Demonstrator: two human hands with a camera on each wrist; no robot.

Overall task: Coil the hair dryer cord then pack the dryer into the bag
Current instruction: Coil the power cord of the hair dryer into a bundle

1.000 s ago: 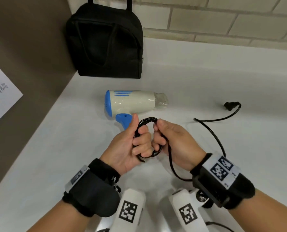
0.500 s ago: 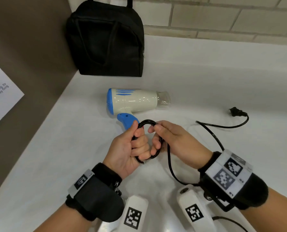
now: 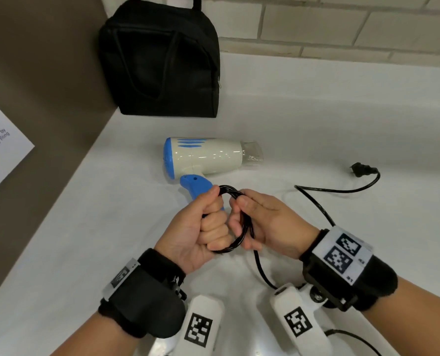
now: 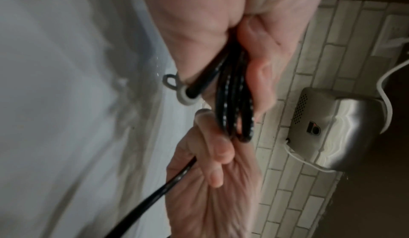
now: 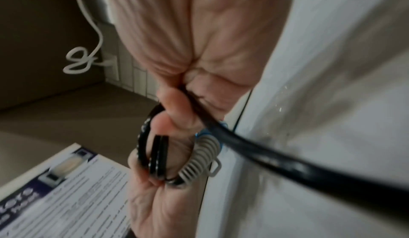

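My left hand is clenched around a small coil of the black cord, thumb up on top of the loops, and my right hand grips the same coil from the other side, fingers curled through it. The loose run of cord drops from under my right hand, swings right across the white tabletop and ends at the plug, which lies well apart from everything. The hair dryer lies on its side just beyond my knuckles, its blue handle touching my left hand, nozzle pointing right. The black bag stands upright in the far left corner, against the brown side wall and the brick wall. Bare tabletop lies between dryer and bag, and more stretches right.
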